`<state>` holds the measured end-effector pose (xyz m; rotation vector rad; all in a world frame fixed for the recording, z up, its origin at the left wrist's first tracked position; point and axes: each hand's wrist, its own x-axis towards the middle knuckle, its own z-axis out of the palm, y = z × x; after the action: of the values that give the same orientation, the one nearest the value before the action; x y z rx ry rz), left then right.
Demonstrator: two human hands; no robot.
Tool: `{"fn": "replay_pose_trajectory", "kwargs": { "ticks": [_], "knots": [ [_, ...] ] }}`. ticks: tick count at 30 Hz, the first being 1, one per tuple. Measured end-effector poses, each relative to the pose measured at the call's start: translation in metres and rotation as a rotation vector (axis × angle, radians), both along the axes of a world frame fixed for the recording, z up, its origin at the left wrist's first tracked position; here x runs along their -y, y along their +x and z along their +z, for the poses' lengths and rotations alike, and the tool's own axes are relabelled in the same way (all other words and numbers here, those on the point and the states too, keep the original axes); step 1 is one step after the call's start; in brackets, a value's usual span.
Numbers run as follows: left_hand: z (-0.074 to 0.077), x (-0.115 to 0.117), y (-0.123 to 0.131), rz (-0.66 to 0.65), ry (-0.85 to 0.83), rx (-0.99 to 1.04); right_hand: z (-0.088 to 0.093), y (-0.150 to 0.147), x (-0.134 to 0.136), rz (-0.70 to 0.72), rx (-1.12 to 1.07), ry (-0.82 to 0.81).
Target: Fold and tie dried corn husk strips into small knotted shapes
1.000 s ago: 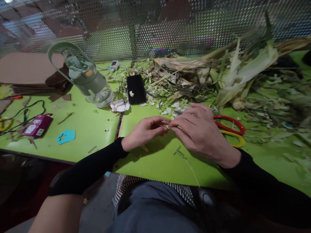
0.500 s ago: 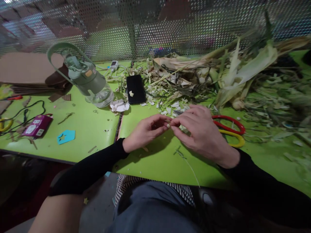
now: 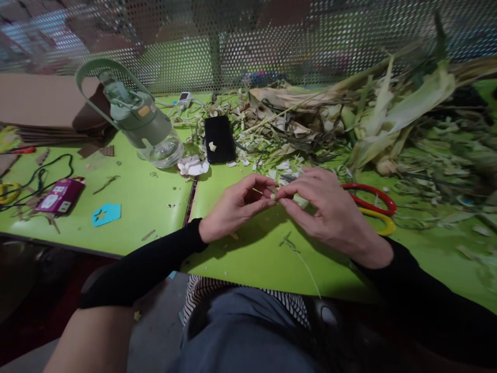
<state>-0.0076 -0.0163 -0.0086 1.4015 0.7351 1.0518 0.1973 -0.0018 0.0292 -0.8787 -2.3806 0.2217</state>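
Note:
Over the green table, my left hand (image 3: 243, 205) and my right hand (image 3: 326, 212) meet fingertip to fingertip. Between them they pinch a small pale piece (image 3: 273, 197), perhaps of corn husk; it is too small to make out fully. The fingers of both hands are closed on it. Scissors with red and yellow handles (image 3: 375, 199) lie just right of my right hand, their blades partly hidden under it. Below the hands rests a little knotted green strand (image 3: 289, 241) with a thin thread running to the table edge.
Corn husks (image 3: 404, 111) and scraps (image 3: 279, 127) are heaped along the back right. A black phone (image 3: 219, 140), a crumpled tissue (image 3: 193, 166) and a green water bottle (image 3: 145, 124) stand left of them. Farther left are a purple box (image 3: 61, 197), a blue paper piece (image 3: 106, 214) and brown sheets (image 3: 42, 109).
Both hands stay together on the small pale piece, with slight finger movement; the left fingers arch a bit more. The whole view has shifted slightly.

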Motion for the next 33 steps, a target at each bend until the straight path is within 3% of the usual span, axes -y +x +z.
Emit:
{"fn": "replay_pose_trajectory", "kwargs": {
  "ticks": [6,14,28,33],
  "knots": [
    [0.005,0.002,0.000,0.014,0.082,-0.008,0.000,-0.002,0.002,-0.014,-0.033,-0.011],
    [0.003,0.003,0.003,0.013,-0.052,0.078,0.001,-0.001,0.002,-0.007,-0.051,-0.014],
    [0.010,0.005,0.004,-0.037,-0.143,0.074,0.004,-0.004,0.003,-0.035,-0.201,-0.255],
    [0.014,0.004,0.002,-0.026,-0.144,0.090,-0.001,-0.006,0.005,-0.079,-0.375,-0.413]
  ]
}}
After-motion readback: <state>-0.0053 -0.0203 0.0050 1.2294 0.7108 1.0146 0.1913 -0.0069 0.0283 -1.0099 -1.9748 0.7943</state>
